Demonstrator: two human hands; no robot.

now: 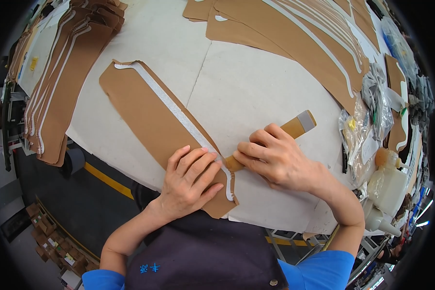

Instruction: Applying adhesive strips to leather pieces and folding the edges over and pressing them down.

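Note:
A long brown panel (135, 113) lies slantwise on the white table, with a white strip (171, 110) running along its right edge. That edge is folded over in part, and small notches show near the strip's lower end. My left hand (188, 181) rests flat on the lower part of the panel, fingers stretched out over the strip. In my right hand (278, 157) is a flat yellow-brown bar-shaped tool (295, 126) with a grey band near its far end. The tool's near end touches or nearly touches the panel's edge beside my left fingertips.
A stack of similar brown panels (75, 72) lies at the left, overhanging the table edge. More brown panels with white strips (295, 36) spread across the far right. Clear plastic bags (360, 128) and a whitish plastic bottle (386, 186) stand along the right side of the table (145, 36).

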